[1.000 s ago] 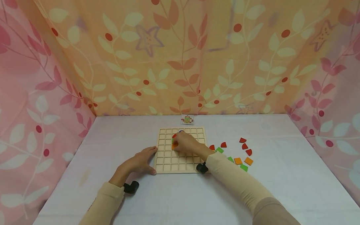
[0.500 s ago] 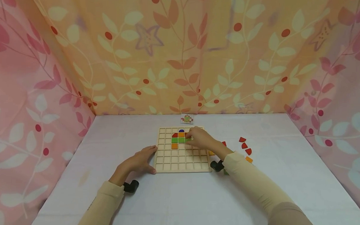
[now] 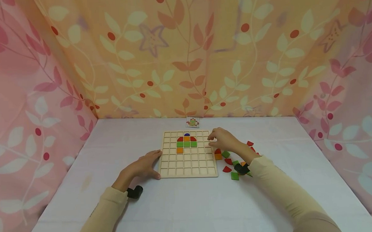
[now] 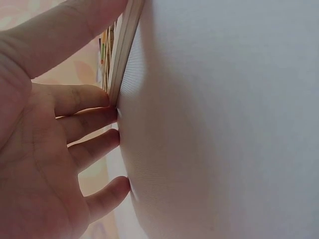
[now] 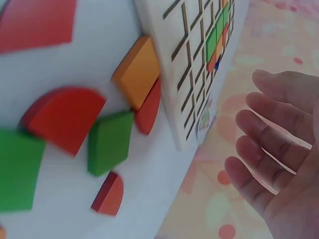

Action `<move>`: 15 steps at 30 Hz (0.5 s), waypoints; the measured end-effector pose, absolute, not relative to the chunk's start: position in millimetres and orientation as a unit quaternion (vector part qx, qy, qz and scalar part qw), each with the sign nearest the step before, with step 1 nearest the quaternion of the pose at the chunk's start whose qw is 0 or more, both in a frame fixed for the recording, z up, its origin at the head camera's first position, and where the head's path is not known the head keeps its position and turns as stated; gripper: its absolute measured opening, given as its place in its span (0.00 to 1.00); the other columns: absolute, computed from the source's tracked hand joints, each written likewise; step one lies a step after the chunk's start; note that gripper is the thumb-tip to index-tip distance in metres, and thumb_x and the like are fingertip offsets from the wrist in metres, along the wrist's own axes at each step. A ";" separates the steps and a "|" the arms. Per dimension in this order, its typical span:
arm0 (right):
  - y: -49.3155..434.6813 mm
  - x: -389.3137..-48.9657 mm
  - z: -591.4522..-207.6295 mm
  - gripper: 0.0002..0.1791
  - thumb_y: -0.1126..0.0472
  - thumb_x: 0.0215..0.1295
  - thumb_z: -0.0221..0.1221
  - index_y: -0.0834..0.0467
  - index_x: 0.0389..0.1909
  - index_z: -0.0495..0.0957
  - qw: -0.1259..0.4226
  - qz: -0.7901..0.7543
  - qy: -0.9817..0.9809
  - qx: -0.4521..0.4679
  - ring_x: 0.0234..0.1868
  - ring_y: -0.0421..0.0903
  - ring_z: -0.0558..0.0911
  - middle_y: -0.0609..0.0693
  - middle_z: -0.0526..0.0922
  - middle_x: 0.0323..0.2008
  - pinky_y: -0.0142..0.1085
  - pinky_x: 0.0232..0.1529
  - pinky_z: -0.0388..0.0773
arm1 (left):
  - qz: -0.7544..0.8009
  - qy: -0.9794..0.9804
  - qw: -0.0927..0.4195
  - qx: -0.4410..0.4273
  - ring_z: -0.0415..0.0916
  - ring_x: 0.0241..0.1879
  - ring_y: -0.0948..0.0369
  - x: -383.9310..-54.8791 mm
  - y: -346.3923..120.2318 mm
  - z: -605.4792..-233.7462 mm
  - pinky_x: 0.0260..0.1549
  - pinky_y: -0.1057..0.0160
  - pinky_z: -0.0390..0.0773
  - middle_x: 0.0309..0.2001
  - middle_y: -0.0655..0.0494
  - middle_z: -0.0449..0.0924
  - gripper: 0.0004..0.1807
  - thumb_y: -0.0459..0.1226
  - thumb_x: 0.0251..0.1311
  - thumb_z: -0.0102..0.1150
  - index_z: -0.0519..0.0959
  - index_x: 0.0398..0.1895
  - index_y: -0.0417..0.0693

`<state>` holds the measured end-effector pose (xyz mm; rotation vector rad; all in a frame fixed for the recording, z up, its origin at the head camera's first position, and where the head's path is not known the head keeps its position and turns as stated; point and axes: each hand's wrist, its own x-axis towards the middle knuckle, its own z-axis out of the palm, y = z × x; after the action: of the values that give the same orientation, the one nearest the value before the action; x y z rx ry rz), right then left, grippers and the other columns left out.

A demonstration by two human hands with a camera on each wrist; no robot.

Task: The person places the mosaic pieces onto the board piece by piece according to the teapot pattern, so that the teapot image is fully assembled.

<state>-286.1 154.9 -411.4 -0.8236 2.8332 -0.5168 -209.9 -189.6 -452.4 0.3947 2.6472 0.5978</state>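
A wooden grid board (image 3: 189, 163) lies on the white table. Set in its cells are a blue half-round piece (image 3: 187, 134), two red quarter-round pieces (image 3: 180, 139), an orange square (image 3: 186, 139) between them, a row of three green squares (image 3: 187, 144) and another orange square (image 3: 179, 150) below. My left hand (image 3: 146, 165) rests against the board's left edge, thumb and fingers spread; in the left wrist view its fingertips meet the edge and the cloth. My right hand (image 3: 224, 140) hovers over the board's upper right edge, holding nothing, its fingers relaxed in the right wrist view.
Right of the board lie loose pieces: several red quarter-rounds (image 3: 227, 169), green squares (image 3: 235, 176) and orange squares (image 3: 218, 157). My right forearm hides some of them. A small patterned card (image 3: 192, 122) sits behind the board. Flowered curtains (image 3: 184, 61) enclose the table.
My right hand has moved right, from the lower orange square, past the right end of the green row, to the board's right edge. It uncovers the pieces in the grid. My left hand stays put.
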 end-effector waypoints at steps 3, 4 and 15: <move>163.3 -285.3 -412.1 0.13 0.59 0.62 0.64 0.61 0.44 0.86 0.070 -0.171 0.945 -0.269 0.45 0.53 0.78 0.52 0.83 0.40 0.43 0.47 0.77 | 0.215 0.946 0.197 0.142 0.46 0.76 0.43 -210.0 -189.7 -452.4 0.71 0.37 0.52 0.77 0.45 0.51 0.55 0.43 0.45 0.76 0.55 0.76 0.43; 165.7 -284.8 -412.5 0.13 0.59 0.62 0.64 0.61 0.44 0.86 0.070 -0.172 0.946 -0.266 0.45 0.53 0.78 0.52 0.83 0.39 0.43 0.47 0.77 | 0.214 0.946 0.196 0.144 0.47 0.76 0.43 -209.9 -189.7 -452.5 0.70 0.37 0.52 0.77 0.45 0.51 0.55 0.43 0.45 0.76 0.55 0.75 0.43; 190.6 -277.4 -426.8 0.09 0.63 0.61 0.63 0.59 0.41 0.87 0.102 -0.165 0.947 -0.255 0.45 0.51 0.77 0.52 0.85 0.42 0.46 0.52 0.78 | 0.217 0.945 0.198 0.145 0.46 0.76 0.43 -208.7 -189.9 -451.7 0.71 0.37 0.51 0.77 0.44 0.51 0.55 0.43 0.45 0.76 0.54 0.76 0.42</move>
<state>-277.4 190.6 -426.8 -0.7517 2.7972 -0.4859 -208.7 -189.9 -451.7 0.4054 2.6449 0.6070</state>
